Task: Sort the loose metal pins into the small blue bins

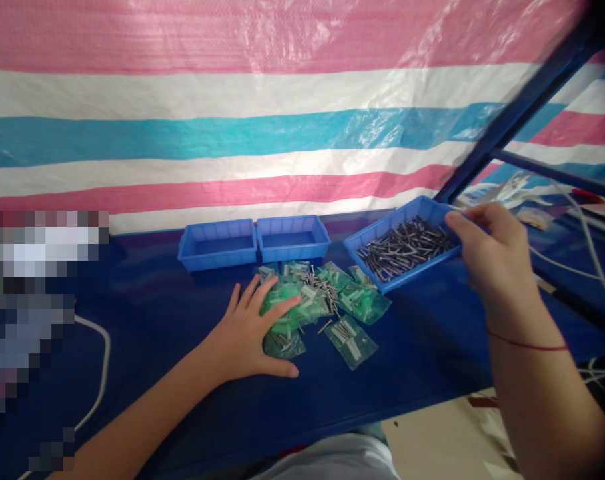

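Observation:
My right hand (497,250) grips the right end of a blue plastic bin (385,288) with thumb and fingers. Many dark metal screws (407,247) lie in that bin, which sits at an angle. My left hand (249,327), fingers spread, rests at the left side of a pile of small clear bags (365,303) with green and white plastic pieces inside. Loose screws (322,288) are heaped among the bags. One bag (352,341) with screws and white pieces lies apart, nearer me, beside a single loose screw (325,326).
Two more blue bins (217,257) stand end to end behind the pile on the dark blue table (192,427). A striped plastic sheet (207,137) hangs behind. At the right are a blue metal frame (522,100) and white cables (572,270). Another white cable (105,360) curves at left.

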Available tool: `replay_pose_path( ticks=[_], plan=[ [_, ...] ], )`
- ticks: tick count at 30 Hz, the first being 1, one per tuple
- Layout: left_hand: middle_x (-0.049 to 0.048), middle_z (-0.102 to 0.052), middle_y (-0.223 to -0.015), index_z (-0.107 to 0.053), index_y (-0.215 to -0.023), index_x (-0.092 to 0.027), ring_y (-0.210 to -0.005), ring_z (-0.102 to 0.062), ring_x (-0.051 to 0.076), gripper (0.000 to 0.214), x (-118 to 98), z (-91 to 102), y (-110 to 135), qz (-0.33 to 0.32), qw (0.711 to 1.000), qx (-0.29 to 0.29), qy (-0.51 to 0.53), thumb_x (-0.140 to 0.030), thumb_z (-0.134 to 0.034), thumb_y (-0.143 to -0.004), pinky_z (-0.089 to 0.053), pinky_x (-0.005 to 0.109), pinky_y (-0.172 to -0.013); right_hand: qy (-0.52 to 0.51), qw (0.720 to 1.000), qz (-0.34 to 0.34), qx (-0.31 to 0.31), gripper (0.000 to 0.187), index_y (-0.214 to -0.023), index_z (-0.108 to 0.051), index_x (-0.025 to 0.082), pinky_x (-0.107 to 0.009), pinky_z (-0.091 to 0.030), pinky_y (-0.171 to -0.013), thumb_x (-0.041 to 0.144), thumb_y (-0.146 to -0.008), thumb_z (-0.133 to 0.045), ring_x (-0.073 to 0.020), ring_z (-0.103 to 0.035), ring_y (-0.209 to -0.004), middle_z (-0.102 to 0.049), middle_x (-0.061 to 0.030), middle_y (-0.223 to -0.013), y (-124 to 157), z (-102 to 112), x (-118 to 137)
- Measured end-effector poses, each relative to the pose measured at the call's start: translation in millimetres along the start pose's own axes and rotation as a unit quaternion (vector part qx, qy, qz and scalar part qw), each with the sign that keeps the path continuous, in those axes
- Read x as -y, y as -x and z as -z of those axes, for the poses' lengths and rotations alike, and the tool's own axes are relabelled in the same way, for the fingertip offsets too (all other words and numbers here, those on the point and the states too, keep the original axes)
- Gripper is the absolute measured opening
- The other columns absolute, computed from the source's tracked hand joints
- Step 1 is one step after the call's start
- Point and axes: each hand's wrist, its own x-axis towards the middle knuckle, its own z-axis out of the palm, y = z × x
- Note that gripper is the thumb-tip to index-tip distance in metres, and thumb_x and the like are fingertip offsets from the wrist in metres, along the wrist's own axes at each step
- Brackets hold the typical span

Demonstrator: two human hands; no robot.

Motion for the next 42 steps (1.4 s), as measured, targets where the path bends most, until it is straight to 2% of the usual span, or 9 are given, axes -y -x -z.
replay_pose_path(
  ticks=[5, 10, 14, 18, 23, 30, 35, 39, 42],
  plan=[
    [0.0161, -0.02, -0.153, -0.028, -0.146, -0.033, -0.14, -0.011, 0.048, 0.098, -18.1, -11.7, -7.8, 0.016, 0.999, -0.043, 0.009, -0.082, -0.052, -0.064, -0.017, 0.072, -0.105, -0.003, 0.994, 0.107, 0.013, 0.016, -0.075, -0.052, 0.021, -0.032, -0.039, -0.069, 0.035, -0.079, -0.059, -0.0165, -0.052, -0.072, -0.056, -0.0005, -0.072, 22.5, 4.2, 45.8],
    [0.0192, -0.022, -0.152, -0.021, -0.148, -0.022, -0.141, -0.019, 0.04, 0.102, -30.0, -21.6, -11.3, 0.048, 0.99, -0.128, 0.022, -0.076, -0.055, -0.069, -0.023, 0.063, -0.11, 0.017, 0.974, 0.217, 0.062, 0.016, -0.074, -0.046, 0.021, -0.032, -0.038, -0.063, 0.033, -0.082, -0.055, -0.0183, -0.053, -0.069, -0.054, -0.0015, -0.07, 39.2, -10.9, 88.8],
    [0.0189, -0.015, -0.154, -0.017, -0.148, -0.023, -0.142, -0.016, 0.037, 0.101, -31.5, -28.9, -11.6, 0.05, 0.981, -0.187, 0.03, -0.07, -0.061, -0.07, -0.025, 0.059, -0.111, 0.051, 0.952, 0.288, 0.091, 0.015, -0.077, -0.045, 0.021, -0.032, -0.036, -0.06, 0.032, -0.085, -0.05, -0.0193, -0.051, -0.068, -0.052, -0.0036, -0.073, 54.0, -27.0, 115.5],
    [0.0177, -0.012, -0.155, -0.02, -0.147, -0.026, -0.143, -0.014, 0.038, 0.092, -32.0, -29.8, -13.5, 0.036, 0.979, -0.2, 0.009, -0.067, -0.059, -0.074, -0.025, 0.062, -0.109, 0.091, 0.93, 0.34, 0.104, 0.009, -0.081, -0.047, 0.02, -0.032, -0.036, -0.06, 0.027, -0.086, -0.047, -0.021, -0.052, -0.072, -0.055, -0.0063, -0.078, 66.8, -38.7, 133.0],
    [0.0147, -0.019, -0.154, -0.033, -0.143, -0.03, -0.142, -0.013, 0.04, 0.079, -33.6, -24.3, -20.7, 0.014, 0.984, -0.177, -0.031, -0.068, -0.055, -0.077, -0.02, 0.068, -0.107, 0.126, 0.907, 0.391, 0.097, 0.01, -0.082, -0.05, 0.019, -0.031, -0.036, -0.058, 0.026, -0.088, -0.045, -0.0218, -0.051, -0.076, -0.056, -0.0079, -0.081, 71.2, -40.7, 142.9],
    [0.0159, -0.032, -0.148, -0.043, -0.137, -0.025, -0.138, -0.027, 0.035, 0.072, -32.8, -26.2, -22.9, -0.002, 0.983, -0.18, -0.022, -0.066, -0.054, -0.079, -0.024, 0.059, -0.109, 0.151, 0.883, 0.435, 0.093, 0.011, -0.083, -0.053, 0.019, -0.032, -0.038, -0.062, 0.025, -0.088, -0.046, -0.022, -0.052, -0.08, -0.058, -0.0086, -0.085, 65.3, -30.3, 143.2],
    [0.0182, -0.038, -0.142, -0.047, -0.133, -0.021, -0.134, -0.033, 0.035, 0.071, -31.7, -29.1, -22.4, -0.004, 0.98, -0.198, -0.024, -0.066, -0.053, -0.079, -0.026, 0.057, -0.109, 0.174, 0.873, 0.446, 0.092, 0.01, -0.085, -0.054, 0.019, -0.033, -0.04, -0.063, 0.025, -0.089, -0.047, -0.0225, -0.053, -0.083, -0.059, -0.0087, -0.087, 63.1, -22.1, 140.1],
    [0.0177, -0.031, -0.146, -0.05, -0.131, -0.023, -0.139, -0.023, 0.038, 0.07, -32.5, -26.1, -23.2, -0.008, 0.977, -0.214, -0.025, -0.064, -0.059, -0.076, -0.025, 0.057, -0.109, 0.187, 0.862, 0.463, 0.086, 0.009, -0.086, -0.055, 0.019, -0.033, -0.042, -0.064, 0.024, -0.089, -0.048, -0.0228, -0.053, -0.085, -0.06, -0.0091, -0.09, 61.7, -18.4, 138.5],
    [0.0132, -0.024, -0.153, -0.044, -0.137, -0.031, -0.142, -0.017, 0.038, 0.069, -34.1, -21.4, -25.5, -0.022, 0.982, -0.183, -0.037, -0.064, -0.057, -0.078, -0.021, 0.062, -0.109, 0.195, 0.854, 0.475, 0.085, 0.009, -0.085, -0.056, 0.019, -0.033, -0.043, -0.065, 0.024, -0.089, -0.048, -0.0227, -0.054, -0.084, -0.061, -0.009, -0.091, 60.6, -17.4, 136.9]
  ],
)
